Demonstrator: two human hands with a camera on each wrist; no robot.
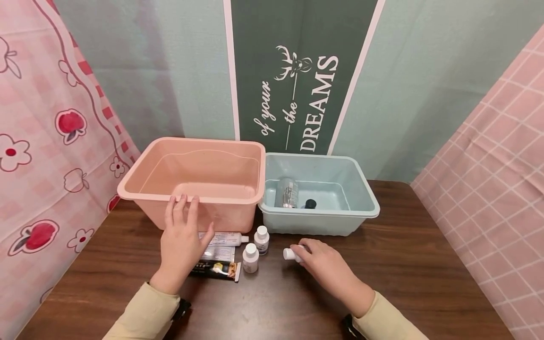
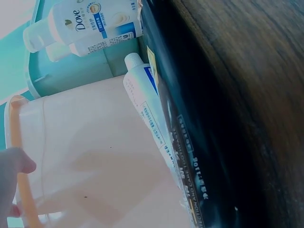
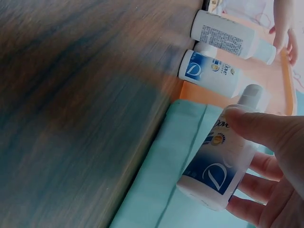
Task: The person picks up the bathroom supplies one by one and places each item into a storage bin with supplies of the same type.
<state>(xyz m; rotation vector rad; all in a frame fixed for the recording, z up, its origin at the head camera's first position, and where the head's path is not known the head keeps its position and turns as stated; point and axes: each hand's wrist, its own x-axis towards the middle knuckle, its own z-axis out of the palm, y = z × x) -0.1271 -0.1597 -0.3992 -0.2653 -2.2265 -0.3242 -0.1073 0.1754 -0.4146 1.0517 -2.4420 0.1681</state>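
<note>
My right hand grips a small white Dove bottle with a blue label, thumb on one side and fingers round the other. It holds the bottle tilted, in front of the light blue bin. On the near rim of the pink bin, the fingers of my left hand rest nearly straight, thumb spread to the side. Two more white bottles, one nearer and one farther, stand upright between the hands. Beside my left hand lie a white tube and a black tube box.
Inside the light blue bin lie a clear bottle and something with a black cap. Both bins stand side by side at the back of the wooden table, before a hanging curtain. A silvery packet lies between the tubes.
</note>
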